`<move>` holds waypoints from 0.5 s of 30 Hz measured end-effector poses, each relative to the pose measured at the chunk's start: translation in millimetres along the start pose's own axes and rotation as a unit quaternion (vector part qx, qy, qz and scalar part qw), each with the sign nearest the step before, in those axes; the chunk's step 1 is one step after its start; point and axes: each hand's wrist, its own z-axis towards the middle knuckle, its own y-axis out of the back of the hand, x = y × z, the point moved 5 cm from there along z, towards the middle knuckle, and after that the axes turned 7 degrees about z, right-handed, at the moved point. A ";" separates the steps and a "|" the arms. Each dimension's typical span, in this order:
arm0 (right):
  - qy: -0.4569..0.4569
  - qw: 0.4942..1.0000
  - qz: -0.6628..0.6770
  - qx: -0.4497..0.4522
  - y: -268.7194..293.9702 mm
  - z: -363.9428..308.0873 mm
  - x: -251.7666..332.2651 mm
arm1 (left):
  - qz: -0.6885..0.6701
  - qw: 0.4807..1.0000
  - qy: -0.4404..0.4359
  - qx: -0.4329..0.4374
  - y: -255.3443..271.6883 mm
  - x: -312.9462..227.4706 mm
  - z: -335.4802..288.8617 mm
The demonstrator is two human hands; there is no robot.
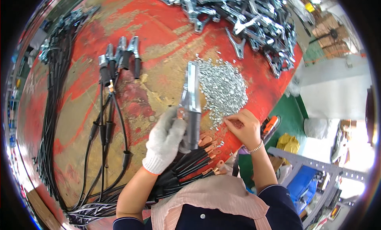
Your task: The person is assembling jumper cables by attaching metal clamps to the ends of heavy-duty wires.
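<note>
My left hand (pixel 166 136), in a white knit glove, is closed around a silver spring clamp (pixel 192 87) with a black handle sleeve. The clamp stands upright above the table, jaws pointing away from me. A copper cable lug (pixel 181 113) shows between the glove and the clamp. My bare right hand (pixel 244 126) rests at the near right edge of a pile of small silver fasteners (pixel 224 87). Its thumb and fingertips are pinched together; whatever lies between them is too small to make out.
Loose metal clamps (pixel 246 21) heap at the table's far right. Clamps fitted to cables (pixel 115 59) lie left, beside a long black cable bundle (pixel 53 107). Cables ending in copper lugs (pixel 208 144) lie close to my body. An orange-handled tool (pixel 270 124) sits past the red table's (pixel 270 87) right edge.
</note>
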 end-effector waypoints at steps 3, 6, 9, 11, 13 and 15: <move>-0.018 0.991 0.128 -0.038 1.8 8.6 28.3 | -0.006 0.999 0.037 0.006 0.3 0.1 -4.6; 0.020 0.982 0.180 -0.056 -8.4 27.9 73.8 | 0.011 1.000 0.011 0.014 -0.3 -5.5 -6.2; 0.116 0.977 0.174 -0.049 -23.6 41.1 87.5 | 0.029 0.999 0.005 0.020 -2.0 -10.8 -7.2; 0.159 0.972 0.164 -0.051 -30.6 48.3 99.4 | 0.052 0.999 0.007 0.014 -1.0 -14.9 -8.5; 0.172 0.972 0.156 -0.047 -31.6 52.3 106.0 | 0.032 0.999 0.016 0.009 -1.0 -13.6 -9.6; 0.183 0.971 0.149 -0.043 -31.4 55.1 108.9 | 0.042 0.999 0.008 0.010 -0.7 -14.9 -9.0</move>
